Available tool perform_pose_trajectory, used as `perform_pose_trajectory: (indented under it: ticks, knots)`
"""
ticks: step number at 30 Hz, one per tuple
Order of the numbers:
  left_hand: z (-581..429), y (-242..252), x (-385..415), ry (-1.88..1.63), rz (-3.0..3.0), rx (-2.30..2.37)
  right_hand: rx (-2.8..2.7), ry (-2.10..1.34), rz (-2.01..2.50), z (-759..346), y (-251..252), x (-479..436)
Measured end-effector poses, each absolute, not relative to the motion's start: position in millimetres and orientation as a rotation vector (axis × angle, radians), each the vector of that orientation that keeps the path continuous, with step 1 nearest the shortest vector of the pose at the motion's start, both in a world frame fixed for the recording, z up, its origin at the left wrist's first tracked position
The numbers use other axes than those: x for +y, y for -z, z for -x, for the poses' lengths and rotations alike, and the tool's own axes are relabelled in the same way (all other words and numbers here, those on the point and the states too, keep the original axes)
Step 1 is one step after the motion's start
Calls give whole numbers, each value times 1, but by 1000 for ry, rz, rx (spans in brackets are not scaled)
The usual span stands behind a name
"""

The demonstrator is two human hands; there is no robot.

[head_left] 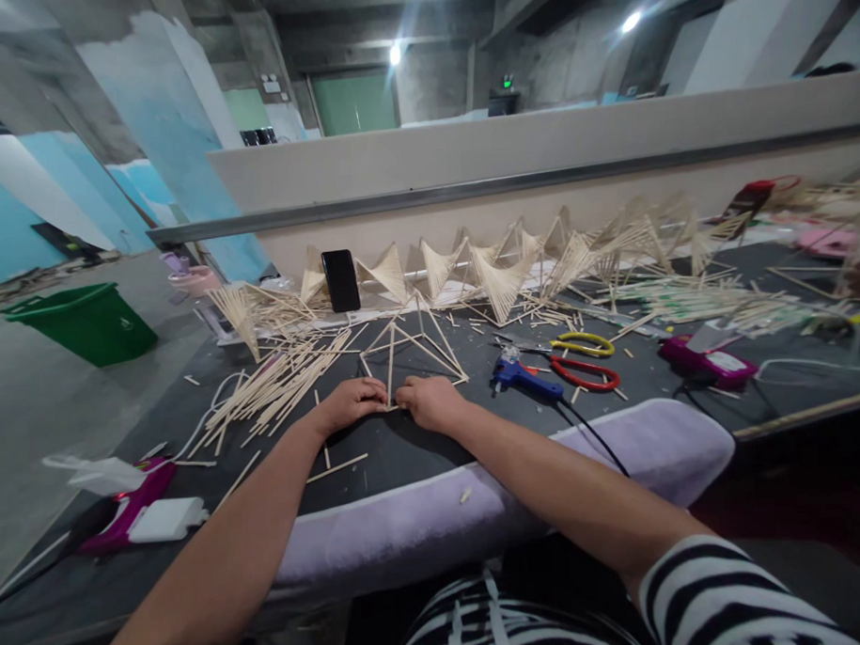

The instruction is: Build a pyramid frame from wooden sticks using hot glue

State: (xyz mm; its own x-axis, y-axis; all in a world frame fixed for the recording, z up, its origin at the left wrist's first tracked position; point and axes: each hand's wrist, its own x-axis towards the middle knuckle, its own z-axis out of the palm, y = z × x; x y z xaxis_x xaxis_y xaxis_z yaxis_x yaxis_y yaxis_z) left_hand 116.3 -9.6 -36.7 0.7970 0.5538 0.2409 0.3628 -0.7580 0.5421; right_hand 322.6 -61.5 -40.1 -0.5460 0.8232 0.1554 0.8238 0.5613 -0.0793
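Note:
A small open frame of thin wooden sticks [392, 357] stands on the dark tabletop [406, 455] in front of me. At its near corner, the fingers of my left hand [349, 405] are pinched together on the left side. My right hand [433, 403] pinches the same corner from the right, close beside the left. The fingertips partly hide the joint between them. Right of my hands lies a blue glue gun [534, 379], next to scissors with one yellow and one red handle [585, 373]. Loose sticks [283, 379] are heaped to the left.
Several finished fan-like stick shapes [499, 273] line the back, beside an upright phone [341, 280]. Purple power strips [130, 507] with cords lie at left and right. A lilac padded cushion [409, 516] covers the front edge. A green bin [84, 323] stands on the floor.

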Motion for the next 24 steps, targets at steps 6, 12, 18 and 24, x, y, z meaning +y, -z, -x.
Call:
perform_pose_trajectory:
  ticks: [6, 12, 18, 24]
  knots:
    - [-116, 37, -10, -540, -2497, 703, -2611, 24, 1384, -323, 41, -61]
    - [-116, 36, -11, -536, -2515, 699, -2614, -7, 1391, -322, 39, -62]
    - [-116, 38, -9, -534, -2527, 703, -2610, 23, 1391, -322, 39, -62]
    - [-116, 37, -10, -519, -2504, 703, -2621, -15, 1416, -322, 38, -63]
